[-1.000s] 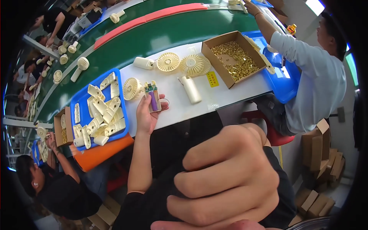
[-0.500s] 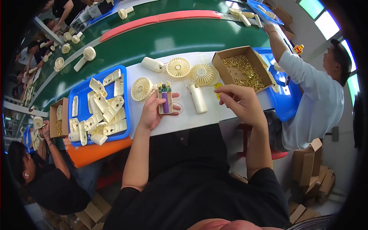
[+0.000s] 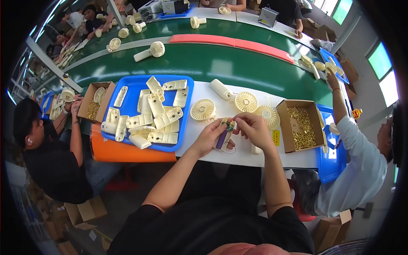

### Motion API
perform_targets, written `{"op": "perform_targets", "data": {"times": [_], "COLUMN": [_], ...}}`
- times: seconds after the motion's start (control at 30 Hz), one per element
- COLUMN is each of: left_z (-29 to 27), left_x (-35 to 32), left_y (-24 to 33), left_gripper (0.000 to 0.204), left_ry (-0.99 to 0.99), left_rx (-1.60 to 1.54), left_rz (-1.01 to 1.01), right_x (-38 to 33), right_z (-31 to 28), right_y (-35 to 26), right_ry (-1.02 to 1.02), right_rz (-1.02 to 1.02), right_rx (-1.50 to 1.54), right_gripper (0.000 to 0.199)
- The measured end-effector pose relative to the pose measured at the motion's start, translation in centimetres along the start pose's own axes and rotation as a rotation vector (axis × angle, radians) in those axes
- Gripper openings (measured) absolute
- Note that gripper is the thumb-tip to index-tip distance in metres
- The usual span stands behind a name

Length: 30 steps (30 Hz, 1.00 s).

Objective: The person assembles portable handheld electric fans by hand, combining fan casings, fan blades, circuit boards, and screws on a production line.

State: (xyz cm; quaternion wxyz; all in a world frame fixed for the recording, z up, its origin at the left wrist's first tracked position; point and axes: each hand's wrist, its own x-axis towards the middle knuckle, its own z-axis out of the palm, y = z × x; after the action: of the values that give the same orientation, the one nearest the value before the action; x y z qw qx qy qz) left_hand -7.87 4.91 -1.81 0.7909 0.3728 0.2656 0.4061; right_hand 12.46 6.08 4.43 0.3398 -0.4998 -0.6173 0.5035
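Observation:
My left hand [image 3: 209, 138] is closed round an open cream fan handle half. A purple battery [image 3: 221, 141] and a green circuit board [image 3: 229, 126] lie in that half, and a thin wire loops out beside it. At the board's end, the fingers of my right hand [image 3: 256, 131] are pinched together; whatever sits between them is too small to make out. Just beyond my hands are a round fan head [image 3: 203, 110], a second fan head [image 3: 246, 102] and a third, ribbed one [image 3: 267, 116]. A cream handle [image 3: 256, 149] is mostly hidden below my right hand.
To the left stands a blue tray [image 3: 185, 123] of cream handle shells. A cardboard box [image 3: 285, 127] of small brass-coloured parts is at the right, near a yellow label [image 3: 276, 137]. Beyond runs a green belt [image 3: 229, 68] with red strips [image 3: 204, 39]. Co-workers sit on both sides.
My right hand has moved in from the right and now pinches at the circuit board in my left hand. The whole view has shifted, showing more of the far side.

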Motion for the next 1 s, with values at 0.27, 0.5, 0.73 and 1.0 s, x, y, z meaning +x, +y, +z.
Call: {"op": "perform_targets", "data": {"times": [0.27,0.5,0.73,1.0], "left_z": [-0.6,0.6,-1.5,-0.4], "left_x": [-0.5,-1.6,-1.5,-0.4], "left_y": [-0.1,3.8,4.2,4.2], "left_gripper": [0.038,0.037,0.040,0.043], "left_ry": [-0.191,-0.532,-0.127,0.024], "left_rx": [0.102,0.755,0.026,-0.049], "left_rz": [-0.150,-0.355,-0.101,-0.039], "right_x": [0.5,2.6,5.1,2.9], "right_z": [0.4,1.6,1.1,0.8], "right_y": [0.0,0.4,-0.5,-3.0], "right_ry": [0.050,-0.180,0.085,0.036], "right_rz": [0.019,0.256,0.007,-0.227], "right_rx": [-0.199,-0.077,0.735,0.622], "right_gripper": [0.042,0.048,0.051,0.050]}}
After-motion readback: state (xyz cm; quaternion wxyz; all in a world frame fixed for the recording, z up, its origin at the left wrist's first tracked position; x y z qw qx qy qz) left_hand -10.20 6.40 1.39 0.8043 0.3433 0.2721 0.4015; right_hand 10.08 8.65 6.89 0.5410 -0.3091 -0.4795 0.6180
